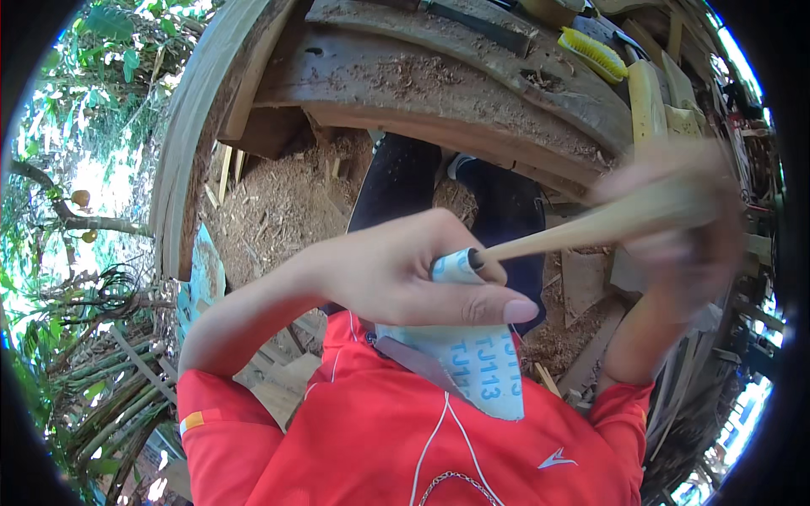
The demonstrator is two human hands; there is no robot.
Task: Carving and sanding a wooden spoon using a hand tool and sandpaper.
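One tapered, tan wooden piece (582, 229), right fingers (666, 253) gripping its thick end, left fingers (481, 304) clasping pale-backed sandpaper (489, 371)

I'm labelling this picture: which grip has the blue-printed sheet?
The left grip: the blue-printed sheet curls inside it, by the narrow end of the wooden piece. The right grip, blurred, holds that piece's thicker end.

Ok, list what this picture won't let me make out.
Head view:
Right hand: exact grip, blurred by motion.
Wooden stick: tip, hidden by the curled sheet; far end, by the right hand.
Curled sheet: middle, covered by the left hand.
Brown round object: cut off by top edge.
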